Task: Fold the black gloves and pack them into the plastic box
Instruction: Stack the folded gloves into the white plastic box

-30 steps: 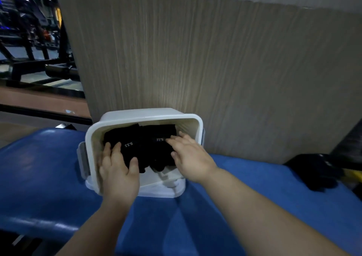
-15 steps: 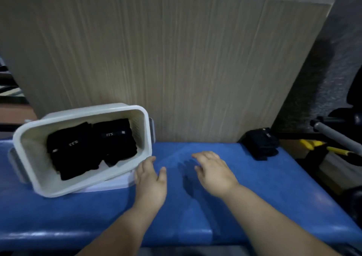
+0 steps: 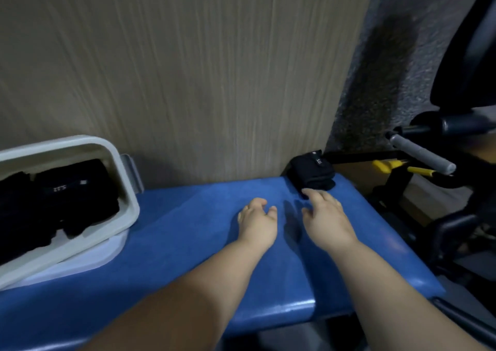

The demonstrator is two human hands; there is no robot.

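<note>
The white plastic box stands tilted on its lid at the left of the blue padded bench. Folded black gloves fill its inside. Another bundle of black gloves lies at the bench's far right corner against the wall. My right hand hovers over the bench, fingers spread, fingertips just short of that bundle. My left hand hangs beside it over the middle of the bench, fingers loosely curled, holding nothing.
A wood-grain wall panel rises right behind the bench. Gym equipment with a grey bar handle, yellow parts and black frames crowds the right side past the bench's end. The box lid lies under the box.
Both hands left the gloves in the box and moved right across the bench. My view swung right, and the right hand now nears the black bundle at the far corner.
</note>
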